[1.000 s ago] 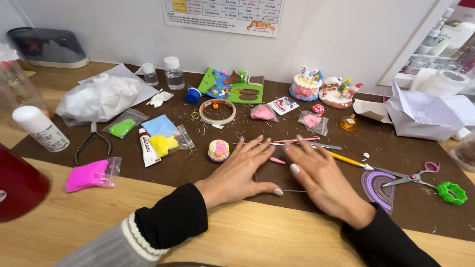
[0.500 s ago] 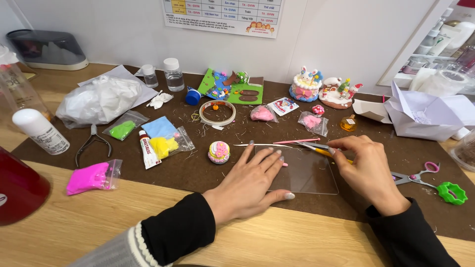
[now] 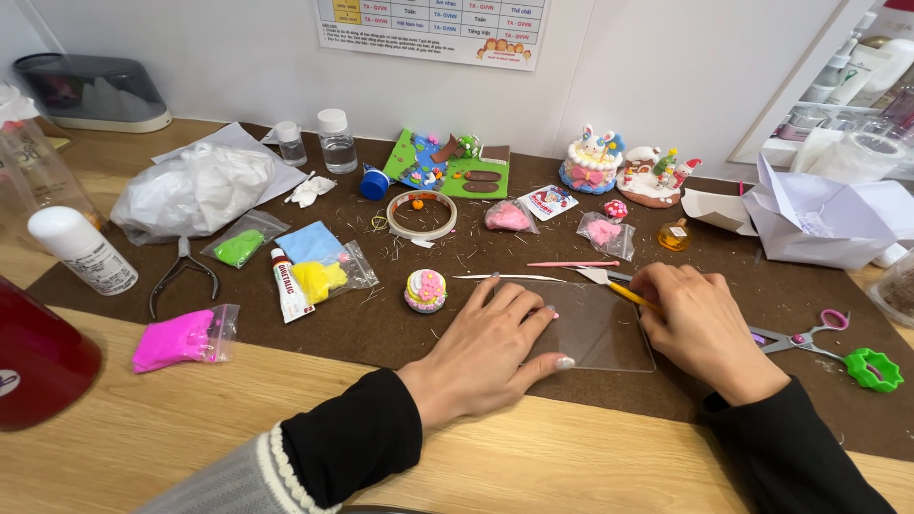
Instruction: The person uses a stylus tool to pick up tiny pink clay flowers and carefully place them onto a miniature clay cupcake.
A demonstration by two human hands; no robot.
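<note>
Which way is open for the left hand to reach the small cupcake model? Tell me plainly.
Probably yes: the left hand lies flat on the clear sheet, and the cupcake model stands just beyond, with bare mat between.

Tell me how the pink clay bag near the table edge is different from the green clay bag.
The pink clay bag holds a big bright magenta lump and lies half on the wooden table, by the mat's front edge. The green clay bag holds a smaller lime lump and lies fully on the brown mat, next to the pliers. Both are clear plastic bags, untouched by either hand.
</note>
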